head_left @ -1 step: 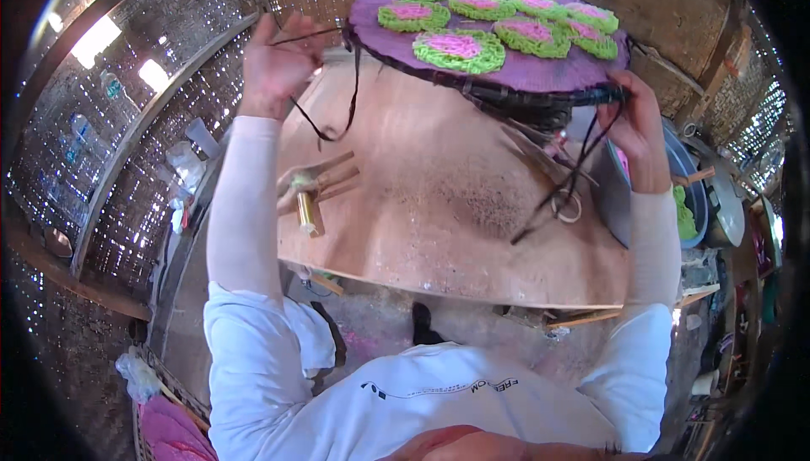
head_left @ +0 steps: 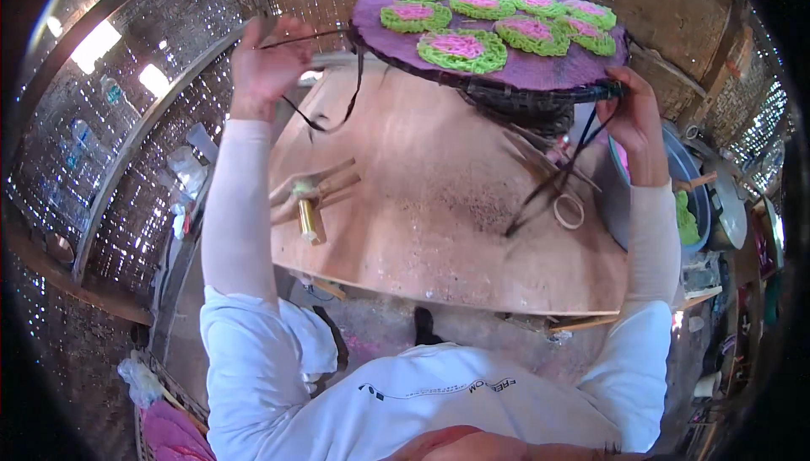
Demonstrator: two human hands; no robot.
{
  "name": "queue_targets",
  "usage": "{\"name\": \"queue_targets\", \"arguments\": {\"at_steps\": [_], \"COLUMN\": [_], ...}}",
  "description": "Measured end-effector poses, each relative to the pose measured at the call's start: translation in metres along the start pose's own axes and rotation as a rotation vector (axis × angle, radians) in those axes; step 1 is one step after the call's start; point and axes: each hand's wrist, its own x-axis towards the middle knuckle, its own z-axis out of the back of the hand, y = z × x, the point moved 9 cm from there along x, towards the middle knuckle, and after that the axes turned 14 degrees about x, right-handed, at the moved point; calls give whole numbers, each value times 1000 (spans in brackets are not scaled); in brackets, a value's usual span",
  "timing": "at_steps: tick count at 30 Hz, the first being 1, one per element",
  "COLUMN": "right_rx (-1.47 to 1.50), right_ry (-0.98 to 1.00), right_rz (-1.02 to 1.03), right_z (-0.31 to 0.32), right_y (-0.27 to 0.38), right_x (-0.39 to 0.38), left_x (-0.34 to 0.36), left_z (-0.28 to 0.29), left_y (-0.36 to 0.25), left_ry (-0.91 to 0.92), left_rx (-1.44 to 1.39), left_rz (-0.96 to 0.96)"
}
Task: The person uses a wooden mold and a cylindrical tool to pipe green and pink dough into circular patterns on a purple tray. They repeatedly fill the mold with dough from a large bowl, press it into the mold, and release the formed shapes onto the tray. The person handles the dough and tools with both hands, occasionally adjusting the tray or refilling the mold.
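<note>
A round tray [head_left: 527, 80] covered in purple cloth stands at the far side of the table, a dark support showing beneath it. Several flat rounds of green and pink strands [head_left: 461, 50] lie on top. My left hand [head_left: 274, 64] is left of the tray, fingers loosely curled, with a thin black strap [head_left: 316, 37] stretched from the rim into it. At the right, my right hand [head_left: 634, 115] grips the tray's edge, its fingertips partly hidden. Dark strap ends [head_left: 553, 183] hang below that hand.
On the wooden table [head_left: 405, 242] are a wooden tool with a gold-coloured cylinder [head_left: 306, 218], a small ring [head_left: 569, 211] and scattered crumbs. A blue basin [head_left: 696, 199] with green material stands at the right. Bottles [head_left: 82, 132] hang along the woven left wall.
My left hand has moved slightly left, and the strap with it. My right hand keeps its hold on the tray's edge.
</note>
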Motion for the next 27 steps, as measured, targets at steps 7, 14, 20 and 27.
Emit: {"name": "queue_targets", "arguments": {"at_steps": [7, 14, 20, 27], "right_rx": [-108, -89, 79, 141], "right_ry": [-7, 13, -72, -115], "right_rz": [-83, -257, -386, -635], "right_z": [66, 119, 176, 194], "right_y": [19, -132, -310, -413], "right_x": [160, 266, 284, 271], "left_x": [36, 34, 21, -6], "left_z": [70, 196, 263, 336], "left_y": [-84, -108, -111, -102], "left_ry": [-245, -247, -343, -555], "left_rx": [139, 214, 401, 529], "left_rz": [-2, -90, -193, -168]}}
